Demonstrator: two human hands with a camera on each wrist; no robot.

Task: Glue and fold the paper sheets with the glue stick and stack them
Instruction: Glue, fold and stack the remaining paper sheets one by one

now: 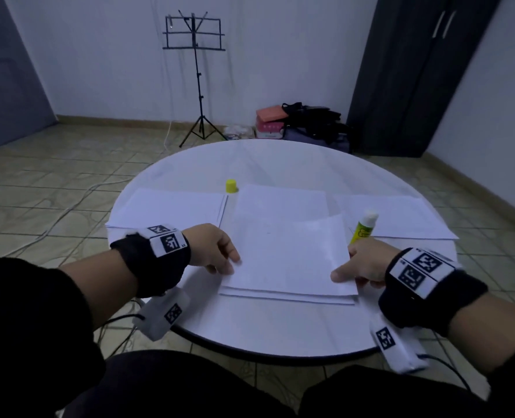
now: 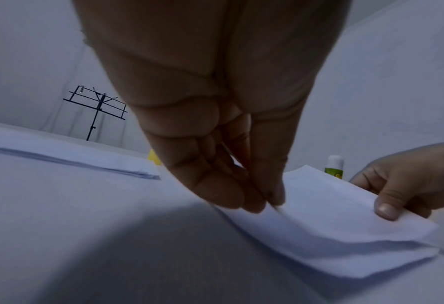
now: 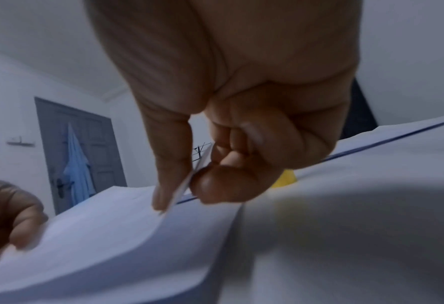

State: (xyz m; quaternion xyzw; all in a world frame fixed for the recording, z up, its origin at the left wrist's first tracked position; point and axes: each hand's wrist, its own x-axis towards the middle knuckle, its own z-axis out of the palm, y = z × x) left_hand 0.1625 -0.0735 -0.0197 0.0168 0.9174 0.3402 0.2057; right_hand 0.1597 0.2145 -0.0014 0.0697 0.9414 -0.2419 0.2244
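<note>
Pinching the folded sheet point(image 1: 286, 254) at its two near corners, the left hand point(image 1: 217, 251) and the right hand point(image 1: 361, 263) hold it between them, so the sheet's long axis runs straight across from one grip to the other. The left wrist view shows thumb and fingertips point(image 2: 254, 201) closed on the sheet's left edge, and the right wrist view shows the right thumb and forefinger nipping its right edge, lifted a little off what lies beneath. The sheet sits on a small pile of papers near the front of the round white table point(image 1: 280, 333), its free far edge pointing away from the person. The glue stick point(image 1: 363, 226), uncapped, lies just beyond the right hand, which is plainly nearer to it; its yellow cap point(image 1: 231, 186) stands further back, left of centre. Flat stacks lie to the far left point(image 1: 168, 206) and far right point(image 1: 401, 218). Whichever stack receives the sheet, the move is judged to be sideways along that axis.
</note>
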